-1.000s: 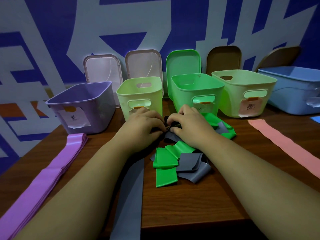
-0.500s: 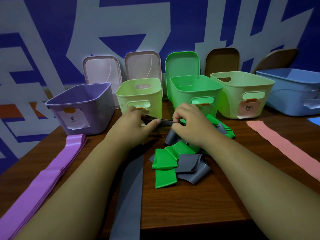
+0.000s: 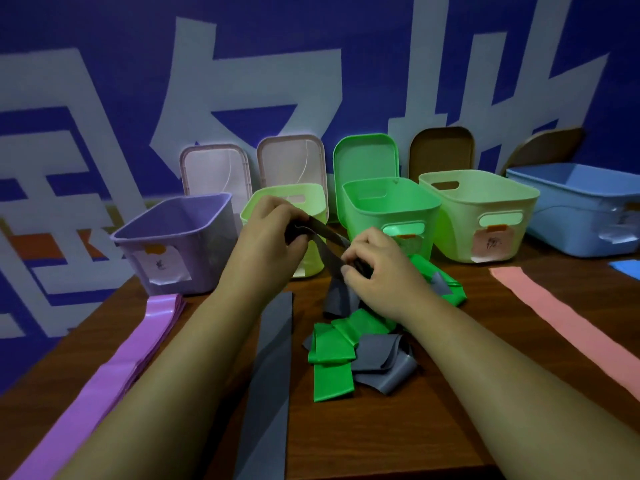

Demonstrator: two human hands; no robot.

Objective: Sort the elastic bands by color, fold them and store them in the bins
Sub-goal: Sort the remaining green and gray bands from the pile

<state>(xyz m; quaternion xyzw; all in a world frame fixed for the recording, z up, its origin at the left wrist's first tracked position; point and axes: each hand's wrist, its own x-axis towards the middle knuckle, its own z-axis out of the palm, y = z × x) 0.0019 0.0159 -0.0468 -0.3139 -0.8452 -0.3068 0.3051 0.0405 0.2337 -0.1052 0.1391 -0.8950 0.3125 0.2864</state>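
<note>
– Gripping grey band (image 3: 329, 244) at two places: pinched near its upper end by left grip (image 3: 266, 237), raised in front of pale green bin (image 3: 311, 199); pinched lower down by right grip (image 3: 377, 268), just above tangle (image 3: 349, 344) of green and grey bands. Stretched between the two, then trailing down into tangle.

– Noted. Step in hand?

– Judged as freeing one grey band from the pile, ahead of laying it out. Folding and binning not yet begun for grey or green.

– Where to lay it?

– Probably alongside flat grey band (image 3: 273, 358) on surface (image 3: 381, 427), just left of tangle. Purple bands (image 3: 138, 348) at far left and pink band (image 3: 554, 313) at far right, laid out by colour.

– Advice for the pull?

– Draw up slowly with left grip. Slide right grip down along the band, feeling for loops. Stop if green lifts with it; pin green down and tease apart, no yanking. Elastic, so expect stretch and snap-back under a hard pull. Keep flat, without twist, for a clean fold afterwards.

– Bin for grey?

– Cannot tell. Labels too small to read.
</note>
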